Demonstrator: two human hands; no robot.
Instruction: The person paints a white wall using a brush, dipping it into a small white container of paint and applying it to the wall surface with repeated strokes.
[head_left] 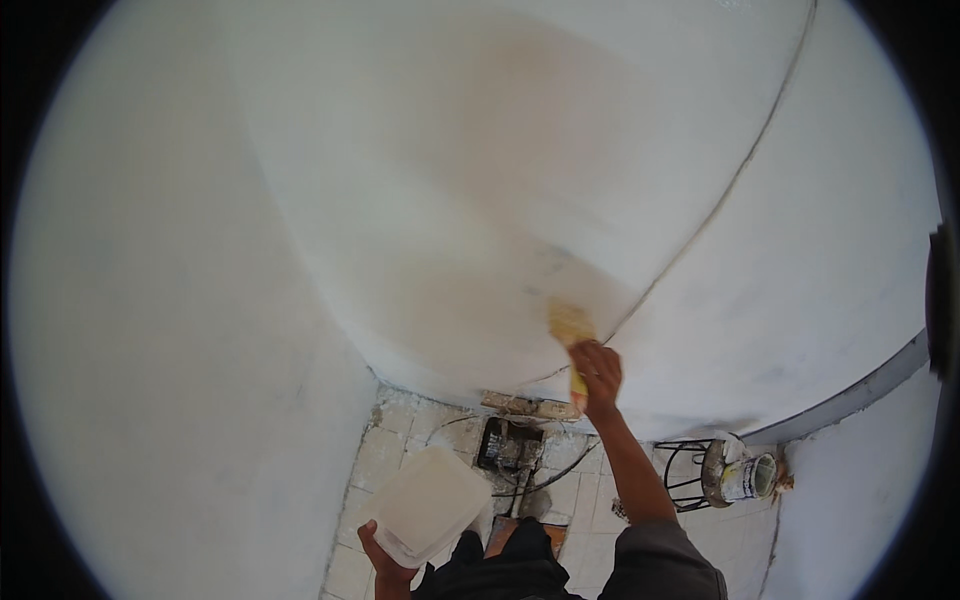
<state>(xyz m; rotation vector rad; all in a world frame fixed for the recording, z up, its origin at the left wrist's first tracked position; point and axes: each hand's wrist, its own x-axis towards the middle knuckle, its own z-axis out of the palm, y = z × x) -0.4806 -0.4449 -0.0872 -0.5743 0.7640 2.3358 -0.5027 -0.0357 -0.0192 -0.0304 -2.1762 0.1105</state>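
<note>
In my right hand (pixel 598 372) is a paintbrush (pixel 572 322) with a yellow handle and wide pale-yellow bristles, slightly blurred. Its bristles are at the white wall (pixel 450 230), just below some faint grey smudges; whether they touch it, I cannot tell. My fingers wrap round the brush handle. Low on the left, my left hand (pixel 388 560) grips the edge of a whitish rectangular plastic tub (pixel 430 505). The thumb shows at the tub's near left side, and the other fingers are hidden beneath it. What the tub contains is hard to make out.
A round-topped metal stool (pixel 690 472) stands at the right with a paint-smeared bucket (pixel 750 478) at it. By the wall's foot are a black crate-like object (pixel 508 445), a wooden piece (pixel 530 406) and a dark cable (pixel 575 466) across the tiled floor (pixel 375 460). A thin line (pixel 735 180) crosses the wall.
</note>
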